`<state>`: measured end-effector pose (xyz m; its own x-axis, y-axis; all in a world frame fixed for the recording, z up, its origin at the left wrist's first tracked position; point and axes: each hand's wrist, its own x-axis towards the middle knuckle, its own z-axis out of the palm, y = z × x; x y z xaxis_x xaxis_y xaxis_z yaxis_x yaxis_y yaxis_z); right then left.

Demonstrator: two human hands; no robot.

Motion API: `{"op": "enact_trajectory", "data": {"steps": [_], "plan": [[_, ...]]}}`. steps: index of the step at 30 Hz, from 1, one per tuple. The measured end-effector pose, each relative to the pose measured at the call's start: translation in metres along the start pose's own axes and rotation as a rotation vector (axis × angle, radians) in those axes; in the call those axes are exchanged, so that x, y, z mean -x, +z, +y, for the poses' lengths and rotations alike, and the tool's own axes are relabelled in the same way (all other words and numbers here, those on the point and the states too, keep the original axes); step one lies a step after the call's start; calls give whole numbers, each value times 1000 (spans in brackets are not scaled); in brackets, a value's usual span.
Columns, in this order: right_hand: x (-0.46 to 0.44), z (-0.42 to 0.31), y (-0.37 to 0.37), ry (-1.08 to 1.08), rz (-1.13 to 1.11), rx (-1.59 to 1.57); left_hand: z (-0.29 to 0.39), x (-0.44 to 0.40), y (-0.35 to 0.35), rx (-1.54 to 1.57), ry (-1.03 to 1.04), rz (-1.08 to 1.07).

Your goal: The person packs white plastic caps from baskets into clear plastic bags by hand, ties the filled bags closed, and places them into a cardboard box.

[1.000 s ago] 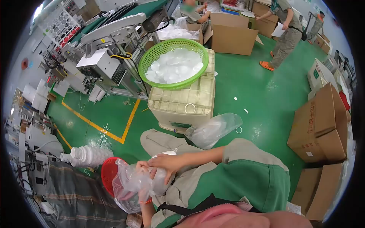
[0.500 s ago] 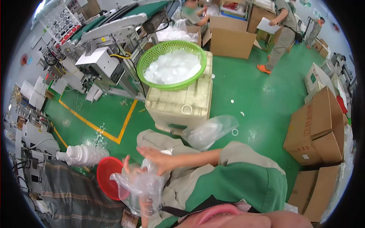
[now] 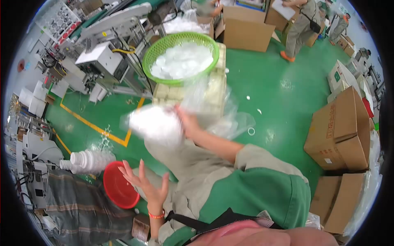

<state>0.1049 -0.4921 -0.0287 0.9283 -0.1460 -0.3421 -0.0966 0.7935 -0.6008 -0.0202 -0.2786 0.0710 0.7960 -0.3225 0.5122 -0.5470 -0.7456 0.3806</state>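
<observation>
My right hand is closed on a clear plastic bag bulging with white pieces, held up above my lap and smeared by motion. Loose clear film trails from around that hand toward the crate. Lower left, my left hand is raised with fingers spread and nothing in it; an orange band circles its wrist. Close by that hand is a red plastic basket on the floor. Beyond my right hand, a green mesh basket full of white discs stands on a cream plastic crate.
Another clear bag lies beside the crate. Stacked white rings stand left of the red basket. Machinery fills the upper left. Cardboard boxes line the right, and a person in orange shoes is farther back.
My hands have moved apart. The right hand has swung up and away, now with the filled bag; the left is bare of the plastic that was around it. The view has shifted slightly.
</observation>
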Motion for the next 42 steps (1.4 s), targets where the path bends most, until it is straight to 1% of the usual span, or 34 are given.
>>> {"op": "enact_trajectory", "data": {"steps": [1,2,3,4,6,7,10,12,13,15,17,19,21,23,24,25,27,28,29,30,31,32,33,34,35,36,37,39,40,42], "plan": [[-10,-15,-9,-15,-79,-218,-2,1,1,9,2,18],[-19,-26,-11,-61,54,-292,-2,2,2,57,-22,0],[-22,-37,-14,-131,113,-316,-1,2,3,54,-22,0],[-24,-48,-17,-199,172,-341,0,2,3,90,-58,-44],[-46,-59,-46,-268,249,-287,2,1,3,119,-100,-114],[-37,-69,-46,-333,242,-280,2,-1,3,120,-93,-106],[-28,-87,-53,-419,261,-307,2,0,8,144,-83,-183],[-38,-96,-67,-349,244,-387,1,-1,12,173,-89,-203],[-56,-96,-81,-302,196,-428,2,-1,14,171,-91,-221],[-62,-100,-73,-298,199,-404,3,0,17,215,-69,-246],[-101,-81,-87,-383,94,-373,10,-1,17,215,-76,-273],[-63,-81,-43,-236,59,-398,12,1,17,248,-105,-287],[-49,-59,-23,-275,61,-184,9,1,20,317,-168,-272],[-26,-40,-3,-148,45,155,1,2,25,383,-206,-240],[-16,-27,9,-193,50,289,-3,4,28,420,-231,-219],[-2,-19,20,-135,27,416,-6,3,28,382,-223,-221],[10,13,26,-244,-227,584,-7,1,28,295,-177,-177],[21,19,29,-244,-391,720,-7,-2,27,243,-177,-177],[31,33,35,-456,-405,828,-7,-5,24,207,-205,-212],[36,44,36,-497,-549,887,-16,0,26,114,-177,-170],[44,51,40,-530,-695,941,-31,8,31,155,-251,-278],[57,60,42,-511,-700,930,-44,20,33,193,-334,-387],[72,56,53,-326,-773,823,-37,21,33,-54,-277,-274],[83,55,58,-143,-834,716,-44,25,33,138,-435,-316],[71,108,45,-193,-765,722,-58,30,35,337,-586,-356],[83,106,51,-203,-781,717,-86,43,43,459,-454,-421],[94,103,58,-216,-799,712,-77,43,36,541,-470,-373],[102,120,55,-296,-764,796,-85,50,38,535,-463,-335],[112,104,67,-146,-898,602,-78,54,35,521,-457,-301],[115,109,72,-136,-988,643,-83,38,43,482,-458,-252]]}}
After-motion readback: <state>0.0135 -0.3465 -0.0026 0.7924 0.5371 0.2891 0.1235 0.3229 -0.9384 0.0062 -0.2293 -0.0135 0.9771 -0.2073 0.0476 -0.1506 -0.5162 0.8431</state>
